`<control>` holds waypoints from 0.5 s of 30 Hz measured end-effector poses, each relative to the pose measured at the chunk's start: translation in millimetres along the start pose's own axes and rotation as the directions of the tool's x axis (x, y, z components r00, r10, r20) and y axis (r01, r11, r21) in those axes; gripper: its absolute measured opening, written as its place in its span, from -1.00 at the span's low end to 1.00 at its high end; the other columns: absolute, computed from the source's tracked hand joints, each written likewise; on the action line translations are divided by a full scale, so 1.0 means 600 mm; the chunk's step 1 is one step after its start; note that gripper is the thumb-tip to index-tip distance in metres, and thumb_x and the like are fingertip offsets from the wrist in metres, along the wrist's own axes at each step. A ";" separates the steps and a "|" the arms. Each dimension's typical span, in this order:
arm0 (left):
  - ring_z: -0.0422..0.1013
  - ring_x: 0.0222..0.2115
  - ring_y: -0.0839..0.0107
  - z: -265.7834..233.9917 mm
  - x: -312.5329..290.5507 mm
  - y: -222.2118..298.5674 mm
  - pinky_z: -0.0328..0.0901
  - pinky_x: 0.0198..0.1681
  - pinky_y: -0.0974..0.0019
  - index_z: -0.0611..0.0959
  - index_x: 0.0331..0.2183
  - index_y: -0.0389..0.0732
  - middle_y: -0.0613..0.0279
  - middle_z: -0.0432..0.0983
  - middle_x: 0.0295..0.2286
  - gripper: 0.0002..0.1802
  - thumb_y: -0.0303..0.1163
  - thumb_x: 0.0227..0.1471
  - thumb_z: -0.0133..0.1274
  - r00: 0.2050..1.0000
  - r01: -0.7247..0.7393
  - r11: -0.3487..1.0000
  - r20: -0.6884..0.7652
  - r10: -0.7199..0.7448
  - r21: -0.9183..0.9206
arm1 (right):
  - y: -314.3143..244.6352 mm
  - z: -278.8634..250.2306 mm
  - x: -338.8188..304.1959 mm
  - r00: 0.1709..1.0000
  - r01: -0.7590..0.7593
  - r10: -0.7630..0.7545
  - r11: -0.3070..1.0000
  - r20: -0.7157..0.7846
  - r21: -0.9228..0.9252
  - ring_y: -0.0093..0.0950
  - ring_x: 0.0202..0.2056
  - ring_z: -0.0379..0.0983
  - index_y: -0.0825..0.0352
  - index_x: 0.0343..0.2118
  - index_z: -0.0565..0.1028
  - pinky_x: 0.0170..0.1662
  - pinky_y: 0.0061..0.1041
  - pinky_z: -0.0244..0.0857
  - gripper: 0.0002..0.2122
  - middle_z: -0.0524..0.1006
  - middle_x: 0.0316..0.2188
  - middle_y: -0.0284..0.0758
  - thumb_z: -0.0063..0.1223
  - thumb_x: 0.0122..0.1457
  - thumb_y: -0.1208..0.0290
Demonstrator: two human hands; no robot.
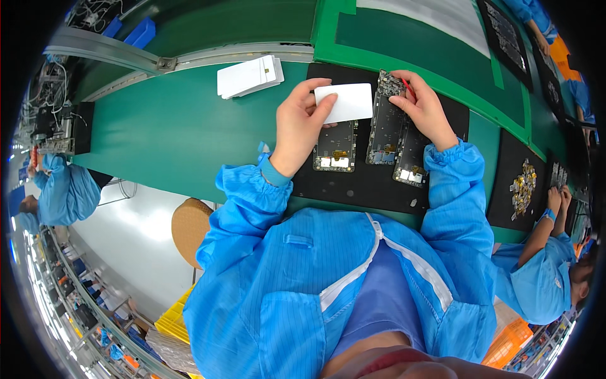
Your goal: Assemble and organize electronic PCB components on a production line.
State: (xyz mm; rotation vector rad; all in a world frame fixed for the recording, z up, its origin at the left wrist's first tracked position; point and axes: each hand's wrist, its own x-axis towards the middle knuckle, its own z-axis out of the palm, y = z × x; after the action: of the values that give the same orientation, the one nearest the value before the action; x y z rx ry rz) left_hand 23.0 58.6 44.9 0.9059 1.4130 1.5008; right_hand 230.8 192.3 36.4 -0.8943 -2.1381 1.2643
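Note:
My left hand pinches a blank white card, thumb on its face. The card covers the upper part of a black phone circuit board assembly lying on a black mat. My right hand is closed at the top end of a second phone circuit board assembly, which is slanted and raised at that end. A thin red piece shows by the right fingers; what it belongs to is hidden. Below that hand lies a third board assembly, partly covered by the wrist.
A stack of white cards sits on the green table, left of the mat. Green-taped edging runs behind it. To the right, a co-worker's hands work near a pile of small gold-coloured parts. A brown stool stands at lower left.

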 end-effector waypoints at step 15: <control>0.47 -0.43 0.61 -0.002 0.017 0.024 0.36 -0.51 0.57 0.53 -0.15 -0.27 0.25 0.58 -0.41 -0.75 -0.50 0.07 0.06 0.976 -0.016 0.983 0.216 -0.024 0.181 | -0.025 0.002 -0.006 0.999 -0.049 0.049 0.999 -0.005 0.020 -0.61 -0.22 0.35 0.38 -0.02 0.34 -0.17 -0.62 0.28 -0.62 0.41 -0.15 -0.33 0.13 0.08 0.52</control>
State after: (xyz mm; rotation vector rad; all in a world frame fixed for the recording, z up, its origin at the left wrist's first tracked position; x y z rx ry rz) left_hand 16.9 68.0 58.3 1.1431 1.4035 1.2405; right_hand 228.3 183.9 49.0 -0.9463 -2.1075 1.3036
